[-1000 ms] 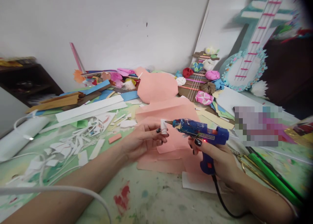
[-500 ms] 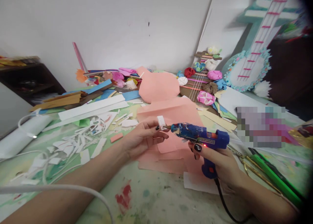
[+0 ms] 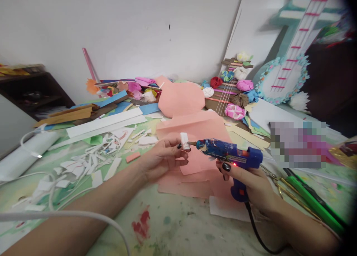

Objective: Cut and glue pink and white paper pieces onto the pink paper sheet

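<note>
My left hand (image 3: 164,155) pinches a small white piece (image 3: 184,140), perhaps foam or card, between thumb and fingers. In my right hand (image 3: 248,181) is a blue glue gun (image 3: 220,150), its red light lit and its black cord running down to the table's front. The gun's metal nozzle (image 3: 192,143) points left and meets the lower part of the white piece, or comes very close. Beneath both hands lie salmon-pink paper sheets (image 3: 195,127). A guitar-like salmon cutout (image 3: 181,98) rests just beyond them.
White scraps (image 3: 83,161) and a white cable (image 3: 83,215) spread on the left. Scissors with golden handles (image 3: 292,194) and a green-handled tool (image 3: 315,204) lie right. Behind are crumpled paper flowers (image 3: 234,111), a turquoise model guitar (image 3: 284,77) and a white wall (image 3: 125,32).
The glue gun has shifted very slightly to the right. The white piece is turned a little more upright in my left hand.
</note>
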Demonstrator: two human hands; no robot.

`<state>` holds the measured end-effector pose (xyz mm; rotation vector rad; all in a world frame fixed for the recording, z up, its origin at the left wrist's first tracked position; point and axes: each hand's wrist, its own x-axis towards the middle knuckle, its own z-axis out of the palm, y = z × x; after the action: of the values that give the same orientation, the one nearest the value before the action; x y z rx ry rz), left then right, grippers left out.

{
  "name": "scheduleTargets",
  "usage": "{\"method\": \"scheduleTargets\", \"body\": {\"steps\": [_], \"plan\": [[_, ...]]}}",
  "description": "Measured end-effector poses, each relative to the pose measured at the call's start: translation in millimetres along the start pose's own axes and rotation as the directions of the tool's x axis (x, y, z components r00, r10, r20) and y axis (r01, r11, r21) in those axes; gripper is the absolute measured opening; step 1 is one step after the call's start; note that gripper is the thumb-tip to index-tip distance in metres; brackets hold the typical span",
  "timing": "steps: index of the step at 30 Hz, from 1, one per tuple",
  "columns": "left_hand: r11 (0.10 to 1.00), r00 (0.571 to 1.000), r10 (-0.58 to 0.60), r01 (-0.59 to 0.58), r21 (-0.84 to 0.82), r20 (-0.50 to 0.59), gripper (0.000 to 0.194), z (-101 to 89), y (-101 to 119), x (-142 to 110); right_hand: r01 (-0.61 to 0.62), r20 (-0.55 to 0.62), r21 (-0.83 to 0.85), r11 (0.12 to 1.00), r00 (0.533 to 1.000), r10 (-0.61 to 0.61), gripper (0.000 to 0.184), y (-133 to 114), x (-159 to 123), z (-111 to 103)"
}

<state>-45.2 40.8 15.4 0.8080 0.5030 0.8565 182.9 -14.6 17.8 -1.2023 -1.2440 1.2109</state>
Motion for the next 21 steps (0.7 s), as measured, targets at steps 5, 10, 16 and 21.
{"method": "scheduleTargets", "body": {"steps": [5, 10, 16, 21], "plan": [[0.999, 0.998, -0.029, 0.030, -0.017, 0.054, 0.022, 2.9, 0.4, -2.0, -0.007, -0.048, 0.005, 1.000, 0.999, 0.007, 0.034, -2.3, 1.4, -0.2], [0.998, 0.998, -0.015, 0.020, -0.066, 0.069, 0.025, 4.2, -1.1, -2.1, -0.005, -0.015, 0.134, 0.991, 1.000, 0.007, 0.028, -7.0, 3.5, 1.1], [0.995, 0.996, 0.007, 0.002, -0.097, 0.085, 0.031, 6.4, -1.3, -2.6, -0.086, 0.116, 0.213, 0.973, 0.991, 0.062, 0.027, -9.2, 4.1, 2.4], [0.996, 0.997, 0.008, -0.001, -0.087, 0.075, 0.028, 7.4, -2.5, -1.9, -0.074, 0.248, 0.257, 0.964, 0.969, 0.008, 0.027, -6.8, 7.0, 6.0]]}}
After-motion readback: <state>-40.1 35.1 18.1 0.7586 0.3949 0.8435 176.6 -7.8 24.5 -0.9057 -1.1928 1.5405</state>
